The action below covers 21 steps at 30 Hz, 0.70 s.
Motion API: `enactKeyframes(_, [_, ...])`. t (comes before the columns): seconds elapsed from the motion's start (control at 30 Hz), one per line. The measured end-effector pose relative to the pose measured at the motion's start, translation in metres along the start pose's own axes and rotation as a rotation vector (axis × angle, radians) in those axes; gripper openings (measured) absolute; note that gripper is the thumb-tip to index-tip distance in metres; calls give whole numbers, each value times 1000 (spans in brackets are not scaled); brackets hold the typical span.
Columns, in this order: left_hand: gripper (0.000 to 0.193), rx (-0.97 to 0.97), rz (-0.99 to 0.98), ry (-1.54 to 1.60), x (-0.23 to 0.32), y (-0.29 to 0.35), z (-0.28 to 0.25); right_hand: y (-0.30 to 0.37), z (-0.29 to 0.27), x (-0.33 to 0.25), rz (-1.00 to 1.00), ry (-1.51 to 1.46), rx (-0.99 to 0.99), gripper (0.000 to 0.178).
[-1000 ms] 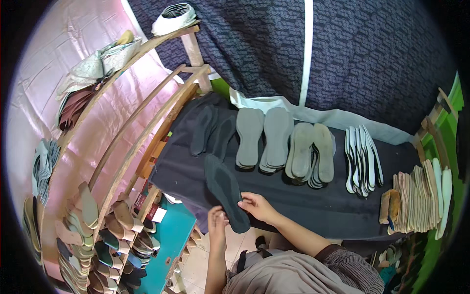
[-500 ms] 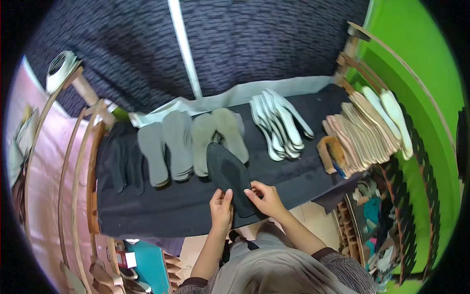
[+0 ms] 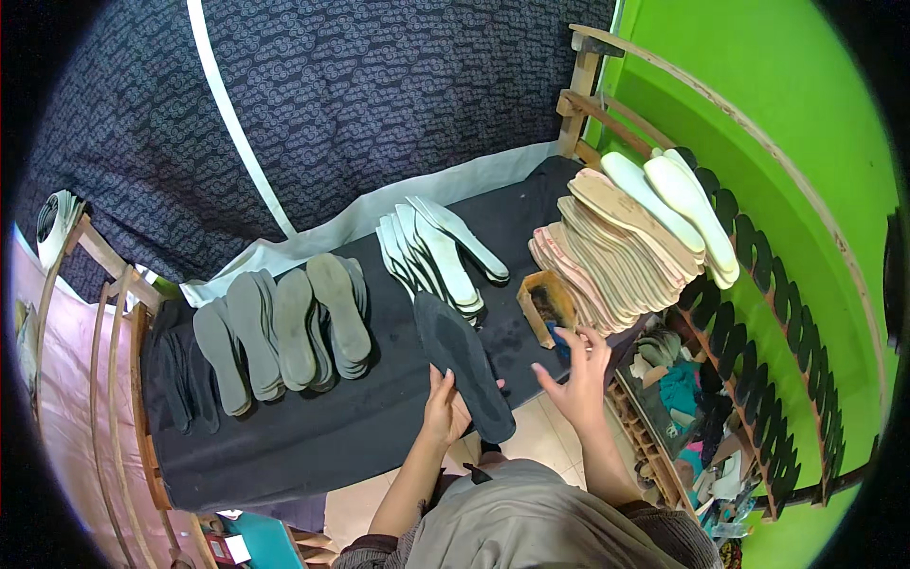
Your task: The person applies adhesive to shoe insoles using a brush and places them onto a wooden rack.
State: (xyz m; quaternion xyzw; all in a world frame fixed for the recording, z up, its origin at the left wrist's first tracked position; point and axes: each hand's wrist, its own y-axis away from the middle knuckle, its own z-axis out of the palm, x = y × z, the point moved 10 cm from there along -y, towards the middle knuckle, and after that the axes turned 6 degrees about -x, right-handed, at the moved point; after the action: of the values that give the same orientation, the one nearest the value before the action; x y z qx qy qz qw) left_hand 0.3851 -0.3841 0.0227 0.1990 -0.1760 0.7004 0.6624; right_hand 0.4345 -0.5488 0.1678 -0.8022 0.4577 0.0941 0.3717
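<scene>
My left hand (image 3: 445, 410) grips a black shoe insole (image 3: 459, 356) near its heel end, holding it tilted over the front edge of the table. My right hand (image 3: 580, 377) is at a small brown open-topped container (image 3: 527, 305) stained dark inside. Its thumb and fingers are spread apart, fingertips at a small blue object (image 3: 560, 347) by the container's near end. I cannot make out what the blue object is; the fingers partly cover it.
Grey insoles (image 3: 296, 332) lie in overlapping stacks on the black-covered table (image 3: 332, 446), with black ones (image 3: 190, 379) at far left. White insoles (image 3: 431, 256) stand mid-table. A beige stack (image 3: 607, 251) lies right. Wooden racks (image 3: 739, 313) hold black soles beside the green wall.
My right hand has let go of the black insole and moved right to the brown container. My left hand keeps the insole. The view has turned to the right.
</scene>
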Motion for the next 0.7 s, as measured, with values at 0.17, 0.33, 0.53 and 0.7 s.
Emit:
enactKeyframes(0.17, [66,-41,-10,109,-25,-16,-16,-5,37,55,-4,-193,-139,37])
enactKeyframes(0.33, [74,-69,50,-21,-19,-17,-19,-23,26,59,-185,-197,-35,31])
enactKeyframes(0.53, [77,-103,106,84,-20,-7,-19,-36,15,61,-264,-220,-3,30])
enactKeyframes(0.7, [78,4,104,-8,-26,2,-39,-48,4,45,-301,-347,20,32])
